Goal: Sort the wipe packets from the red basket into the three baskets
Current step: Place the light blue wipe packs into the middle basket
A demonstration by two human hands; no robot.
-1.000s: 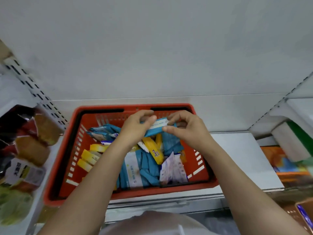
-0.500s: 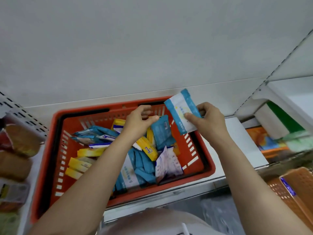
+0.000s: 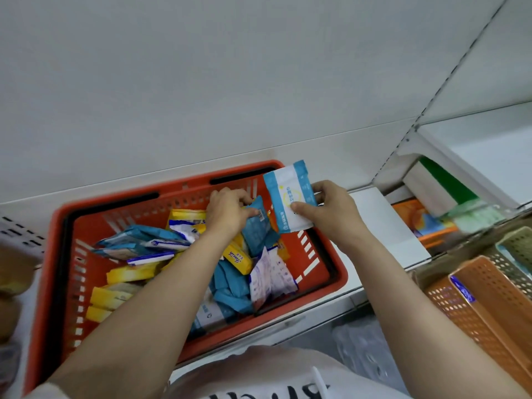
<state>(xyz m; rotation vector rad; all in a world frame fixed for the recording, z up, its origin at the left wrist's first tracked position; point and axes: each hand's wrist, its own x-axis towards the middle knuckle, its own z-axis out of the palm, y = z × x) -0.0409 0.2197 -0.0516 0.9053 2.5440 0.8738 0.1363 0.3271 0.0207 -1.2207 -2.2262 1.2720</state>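
Observation:
The red basket (image 3: 339,276) sits on a white shelf and holds several blue, yellow and white wipe packets. My right hand (image 3: 331,211) pinches a blue-and-white packet (image 3: 289,194) upright above the basket's back right corner. My left hand (image 3: 227,208) reaches into the back of the basket and grips a blue packet (image 3: 254,226) at its top edge. A yellow packet (image 3: 237,259) lies just under my left wrist. An orange perforated basket (image 3: 486,298) stands at the lower right, with a green one (image 3: 518,247) behind it.
The white shelf (image 3: 383,223) continues to the right of the red basket. A green and white box (image 3: 437,188) and an orange package (image 3: 423,223) sit on the right-hand shelf. Packaged goods blur at the left edge.
My right hand lifted the blue-and-white packet out of the basket and holds it upright. My left hand let go of it and took hold of another blue packet. The view shifted right.

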